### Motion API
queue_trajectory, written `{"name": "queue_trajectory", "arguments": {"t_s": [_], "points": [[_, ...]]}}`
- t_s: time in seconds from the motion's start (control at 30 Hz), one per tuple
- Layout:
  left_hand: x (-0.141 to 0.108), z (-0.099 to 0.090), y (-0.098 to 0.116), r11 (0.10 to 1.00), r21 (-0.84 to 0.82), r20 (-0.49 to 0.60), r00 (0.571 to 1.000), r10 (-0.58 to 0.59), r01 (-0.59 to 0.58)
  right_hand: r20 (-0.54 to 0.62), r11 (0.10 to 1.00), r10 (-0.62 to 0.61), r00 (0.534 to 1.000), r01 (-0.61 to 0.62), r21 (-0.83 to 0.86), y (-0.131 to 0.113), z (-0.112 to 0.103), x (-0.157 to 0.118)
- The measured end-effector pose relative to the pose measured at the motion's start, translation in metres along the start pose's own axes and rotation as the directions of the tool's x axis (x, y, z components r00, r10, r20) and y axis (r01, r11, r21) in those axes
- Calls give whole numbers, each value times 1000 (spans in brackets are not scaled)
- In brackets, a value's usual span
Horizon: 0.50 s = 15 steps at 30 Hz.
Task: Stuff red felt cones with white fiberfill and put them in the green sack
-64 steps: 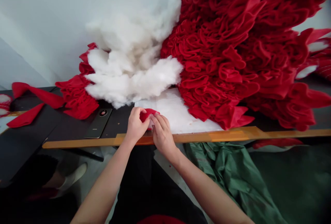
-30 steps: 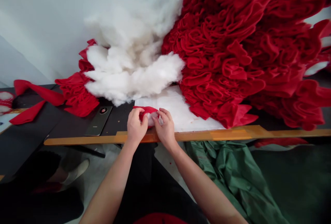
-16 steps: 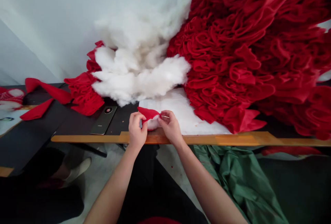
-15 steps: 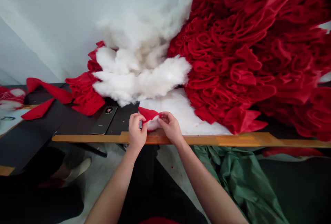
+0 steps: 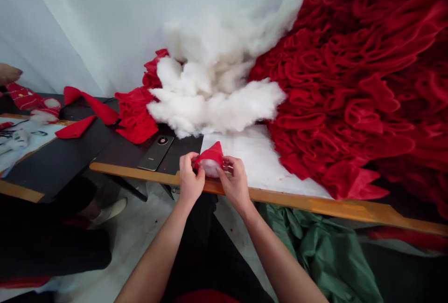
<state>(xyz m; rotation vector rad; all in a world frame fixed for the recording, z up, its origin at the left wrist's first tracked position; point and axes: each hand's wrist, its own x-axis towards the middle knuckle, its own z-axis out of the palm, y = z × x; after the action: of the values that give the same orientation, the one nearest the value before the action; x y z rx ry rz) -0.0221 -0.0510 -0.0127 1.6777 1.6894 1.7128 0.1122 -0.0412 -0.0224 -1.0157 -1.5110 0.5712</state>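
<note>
Between my hands, at the front edge of the table, is a small pointed red felt hat (image 5: pixel 213 152) with white stuffing (image 5: pixel 210 168) bulging at its open end. My left hand (image 5: pixel 191 178) pinches the rim on the left side, thumb toward the stuffing. On the right side, my right hand (image 5: pixel 235 181) grips the rim between thumb and fingers. The hat's point leans up and away from me. Behind it lies a big fluffy heap of white stuffing (image 5: pixel 217 107).
Stacked red felt pieces (image 5: pixel 332 107) tower at the right. A dark phone (image 5: pixel 156 153) lies left of my hands, near more red pieces (image 5: pixel 138 116). White paper (image 5: pixel 245 154) covers part of the table (image 5: pixel 115 151). Green cloth (image 5: pixel 325 247) hangs below; another person's foot (image 5: pixel 112 210) shows at lower left.
The red hat has been turned, so its point now rises upward and the stuffing faces me. Both hands have shifted to its two sides. The view has swung left.
</note>
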Motion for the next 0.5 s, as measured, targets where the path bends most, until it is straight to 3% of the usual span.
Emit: {"name": "queue_trajectory", "arguments": {"t_s": [0.17,0.33,0.5], "points": [[17,-10,9,979,-52,128,971,202,-197,133,991,62,989,-77,111,9,-5,-9],[26,0,8,975,-29,164,961,223,-221,16,986,164,986,-164,-1,5,7,0],[22,8,4,973,-39,28,973,229,-228,-117,972,213,970,-222,-74,3,13,10]]}}
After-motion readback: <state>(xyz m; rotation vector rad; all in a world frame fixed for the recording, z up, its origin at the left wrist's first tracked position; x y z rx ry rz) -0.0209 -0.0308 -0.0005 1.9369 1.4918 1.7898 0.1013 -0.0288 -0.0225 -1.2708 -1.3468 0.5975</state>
